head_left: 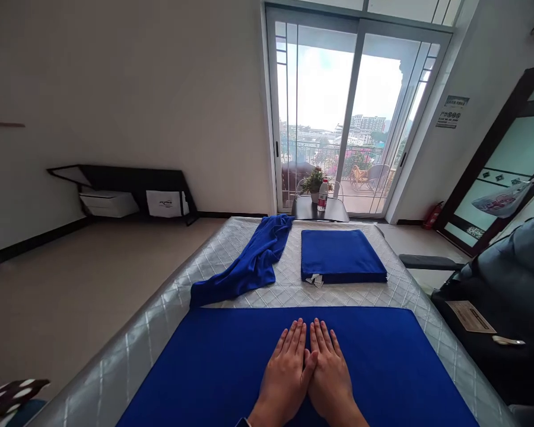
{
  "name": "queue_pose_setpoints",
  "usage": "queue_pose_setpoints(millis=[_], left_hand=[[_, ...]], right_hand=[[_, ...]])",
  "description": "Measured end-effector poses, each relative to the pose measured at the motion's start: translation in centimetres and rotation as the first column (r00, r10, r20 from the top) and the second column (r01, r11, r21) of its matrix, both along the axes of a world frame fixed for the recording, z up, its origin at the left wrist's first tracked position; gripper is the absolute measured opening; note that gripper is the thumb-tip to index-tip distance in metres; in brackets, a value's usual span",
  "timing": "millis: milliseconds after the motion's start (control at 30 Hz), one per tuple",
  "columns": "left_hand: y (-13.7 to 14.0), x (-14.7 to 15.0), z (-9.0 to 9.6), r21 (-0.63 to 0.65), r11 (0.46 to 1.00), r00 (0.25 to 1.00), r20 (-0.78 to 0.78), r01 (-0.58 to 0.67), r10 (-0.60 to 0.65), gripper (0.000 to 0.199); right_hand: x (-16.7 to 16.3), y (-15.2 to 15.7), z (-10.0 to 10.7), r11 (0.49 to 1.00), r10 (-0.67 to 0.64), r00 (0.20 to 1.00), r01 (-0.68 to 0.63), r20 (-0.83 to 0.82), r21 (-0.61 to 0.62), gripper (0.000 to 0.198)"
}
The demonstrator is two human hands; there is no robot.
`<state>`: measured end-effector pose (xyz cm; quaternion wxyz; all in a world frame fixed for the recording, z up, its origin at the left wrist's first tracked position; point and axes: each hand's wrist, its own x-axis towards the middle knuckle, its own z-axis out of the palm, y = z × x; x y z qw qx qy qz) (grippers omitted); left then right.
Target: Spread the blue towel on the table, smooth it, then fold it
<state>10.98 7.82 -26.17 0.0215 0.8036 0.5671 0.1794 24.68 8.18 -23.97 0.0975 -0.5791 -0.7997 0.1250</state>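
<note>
My left hand and my right hand lie flat side by side, fingers stretched out and pointing away from me. Both press on a smooth blue cloth spread over the near part of the mattress. The left thumb crosses over the edge of the right hand. Neither hand holds anything. Beyond them, a neat stack of folded blue cloths with small white tags rests at the right. A crumpled blue cloth trails along the left, its near end at the spread cloth's far left corner.
Past the mattress's far end stands a small table with a potted plant and a bottle. A black armchair is close on the right. By the left wall, a black rack holds white boxes.
</note>
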Motion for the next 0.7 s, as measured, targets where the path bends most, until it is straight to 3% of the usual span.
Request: queue_pose_setpoints(millis=[167, 700], left_hand=[[0.6, -0.2, 0.3, 0.004, 1.000, 1.000, 0.013, 0.006, -0.006, 0.064], [-0.6, 0.4, 1.2, -0.036, 0.999, 1.000, -0.009, 0.008, -0.009, 0.059]], right_hand=[[0.0, 0.6, 0.4, 0.998, 0.012, 1.000, -0.012, 0.003, 0.065, 0.052], [0.1, -1.0, 0.5, 0.996, 0.012, 0.995, -0.020, 0.095, 0.082, 0.057]])
